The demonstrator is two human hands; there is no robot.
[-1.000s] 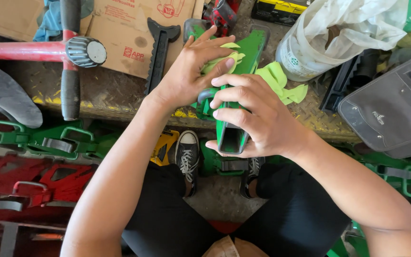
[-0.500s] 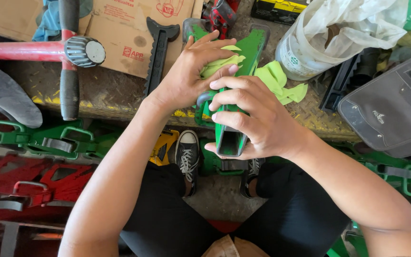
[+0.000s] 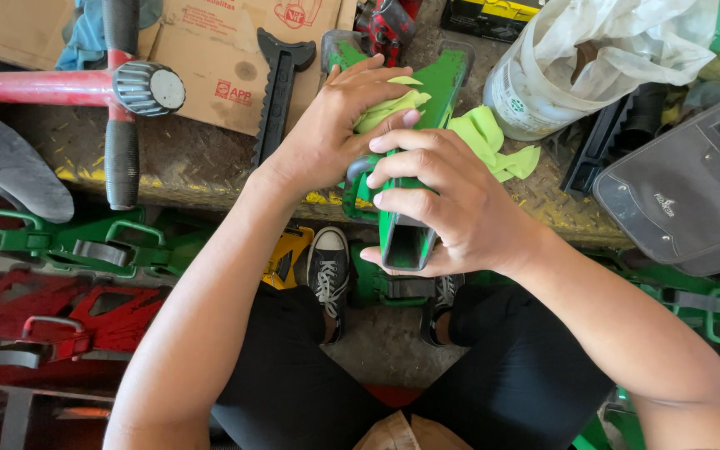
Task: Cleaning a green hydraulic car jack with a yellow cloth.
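Since a second ago, left hand (image 3: 327, 133) has bunched the cloth (image 3: 393, 107) tighter against the green part (image 3: 414, 167), which right hand (image 3: 447, 208) grips.

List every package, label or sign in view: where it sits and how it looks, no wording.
Cardboard box: top left on the bench, flat, brown, red printed marks.
Plastic tub: top right, white, round green label, pale bag over it.
Grey case: right edge, small white logo.

The hollow rectangular metal bar (image 3: 414, 158) is bright green; the crumpled cloth (image 3: 481, 137) on it is lime-yellow. The long metal tube (image 3: 31, 86) is red, its ribbed round knob (image 3: 147, 88) black and grey. The lace-up canvas shoe (image 3: 327, 275) is black with white laces and toe.
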